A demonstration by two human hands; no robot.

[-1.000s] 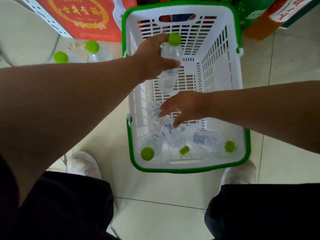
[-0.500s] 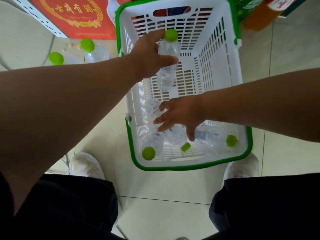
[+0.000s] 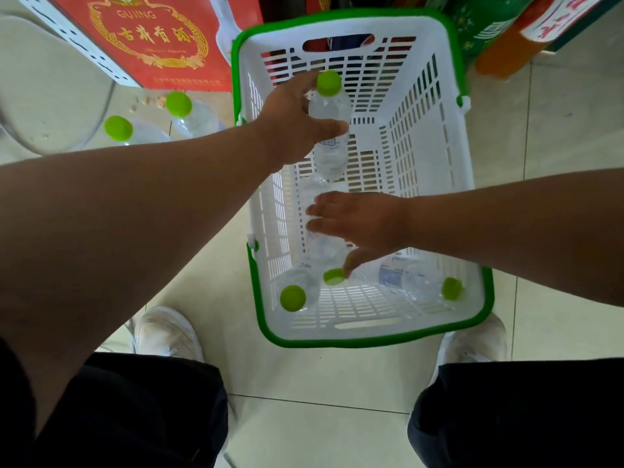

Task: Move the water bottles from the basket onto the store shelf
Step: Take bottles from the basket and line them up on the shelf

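A white basket with a green rim [image 3: 435,184] stands on the floor between my feet. My left hand [image 3: 290,126] grips a clear water bottle with a green cap [image 3: 329,130] upright above the basket's far half. My right hand [image 3: 361,224] is low inside the basket with its fingers spread over the lying bottles, the thumb touching the middle bottle's green cap [image 3: 333,276]. Two more bottles lie at the near end, one with its cap at the left [image 3: 292,298], one at the right [image 3: 422,282].
Two green-capped bottles [image 3: 189,116] stand on the floor left of the basket, in front of a red carton [image 3: 158,38]. Green and orange drink bottles [image 3: 496,38] stand at the far right. My white shoes [image 3: 165,332] flank the basket's near edge.
My right hand has sunk deeper into the basket and spread over the lying bottles. My left hand keeps hold of its bottle at about the same height.
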